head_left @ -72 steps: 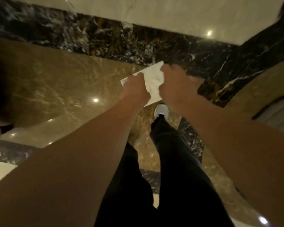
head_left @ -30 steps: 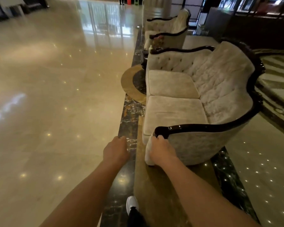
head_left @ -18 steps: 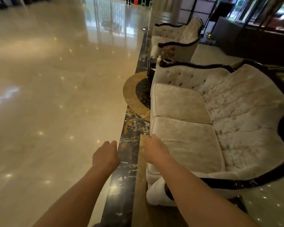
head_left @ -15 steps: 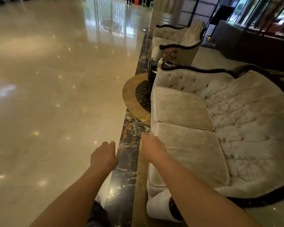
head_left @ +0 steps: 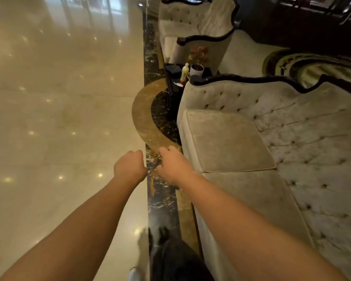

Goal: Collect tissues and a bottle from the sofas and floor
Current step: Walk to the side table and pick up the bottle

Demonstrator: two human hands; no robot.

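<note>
Polished cream floor [head_left: 49, 118] fills the left side, dotted with light reflections. Left hand [head_left: 130, 168] is extended over the floor's dark marble border strip [head_left: 162, 203], fingers curled into a loose fist; whether anything is inside it cannot be told. Right hand [head_left: 173, 167] is just beside it, apart, knuckles up with fingers bent downward; its grip state and contents cannot be told either. No tissue is visible in either hand.

Near sofa [head_left: 251, 151], cream and tufted with dark wood trim, has 2 seat cushions, both bare. Right hand sits just off the sofa's front left corner.

Beyond the sofa's far arm stands a small dark side table [head_left: 173, 78]. On it: 1 pale yellow bottle [head_left: 184, 74], upright, beside a white cup [head_left: 197, 69].

A 2nd sofa [head_left: 195, 25] lies farther back.
</note>
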